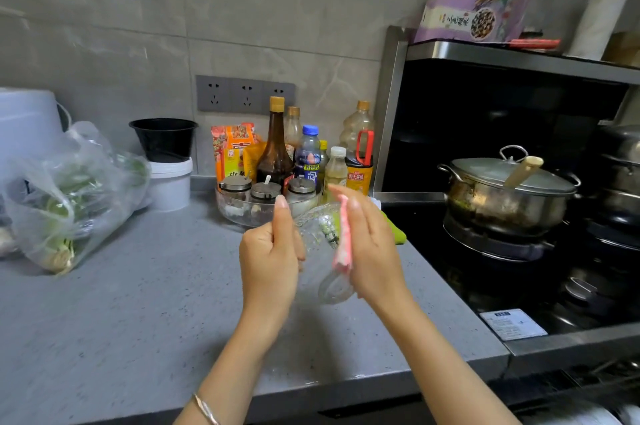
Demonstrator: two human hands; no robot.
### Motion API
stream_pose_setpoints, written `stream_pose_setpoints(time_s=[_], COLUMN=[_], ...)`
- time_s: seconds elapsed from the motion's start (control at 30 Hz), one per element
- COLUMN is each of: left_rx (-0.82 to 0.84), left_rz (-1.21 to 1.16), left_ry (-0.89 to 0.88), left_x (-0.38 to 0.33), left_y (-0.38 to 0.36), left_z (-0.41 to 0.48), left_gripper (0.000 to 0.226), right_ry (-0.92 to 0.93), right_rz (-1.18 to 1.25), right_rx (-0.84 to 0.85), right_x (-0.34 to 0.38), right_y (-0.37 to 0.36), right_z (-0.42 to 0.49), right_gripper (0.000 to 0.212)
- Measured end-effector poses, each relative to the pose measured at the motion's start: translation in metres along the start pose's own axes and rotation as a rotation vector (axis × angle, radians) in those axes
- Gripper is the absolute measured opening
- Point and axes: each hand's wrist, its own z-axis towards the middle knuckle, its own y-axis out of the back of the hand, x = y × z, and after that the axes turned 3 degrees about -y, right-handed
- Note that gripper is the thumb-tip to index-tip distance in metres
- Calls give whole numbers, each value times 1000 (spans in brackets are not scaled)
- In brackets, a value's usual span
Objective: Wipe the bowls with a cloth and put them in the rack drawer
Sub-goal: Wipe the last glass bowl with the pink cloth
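Above the grey counter [138,303] I hold a clear glass bowl [320,251], tilted on its side between both hands. My left hand [270,251] grips its left edge with curled fingers and the thumb pointing up. My right hand [372,244] holds a folded pink cloth [343,234] flat against the bowl's right side, fingers stretched out. What looks like a pulled-out rack drawer [588,393] shows below the counter edge at the bottom right, dark and blurred.
Several sauce bottles and jars stand in a glass tray [239,209] at the wall. A plastic bag of greens [69,196] lies left, beside a white tub [169,185] topped by a black bowl. A lidded steel pot [505,192] sits on the black stove at right. A green cloth [396,232] lies behind my right hand.
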Motion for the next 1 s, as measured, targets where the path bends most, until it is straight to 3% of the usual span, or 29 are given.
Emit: stream_pose_setpoints(time_s=[0.1, 0.2, 0.33, 0.43, 0.5, 0.6, 0.7, 0.83, 0.9, 1.0], left_rx=[33, 74, 195, 415, 466, 348, 179, 52, 49, 27], left_rz=[-99, -164, -77, 4, 73, 145, 132, 102, 92, 52], left_ry=[42, 74, 72, 21, -44, -159, -134, -74, -56, -14], left_x=[0, 2, 3, -8, -13, -12, -5, 1, 0, -7], left_y=[7, 8, 9, 9, 8, 5, 2, -5, -6, -3], left_z=[-1, -2, 6, 12, 12, 9, 7, 3, 1, -3], left_gripper=[67, 69, 67, 62, 61, 62, 63, 64, 67, 66], right_ry=[-151, -142, -163, -109, -69, -49, -24, 272, 275, 46], right_rz=[171, 182, 178, 55, -7, -32, -174, -559, -522, -169], right_rx=[-15, -15, 10, 71, 117, 58, -22, -32, -38, 30], right_x=[0, 6, 10, 15, 18, 15, 7, 12, 11, 6], right_y=[13, 22, 29, 32, 30, 22, 7, -18, -17, 1], right_z=[-1, -3, 1, 3, 3, 0, -8, -28, -25, -8], right_gripper=[54, 65, 68, 69, 71, 69, 48, 49, 49, 49])
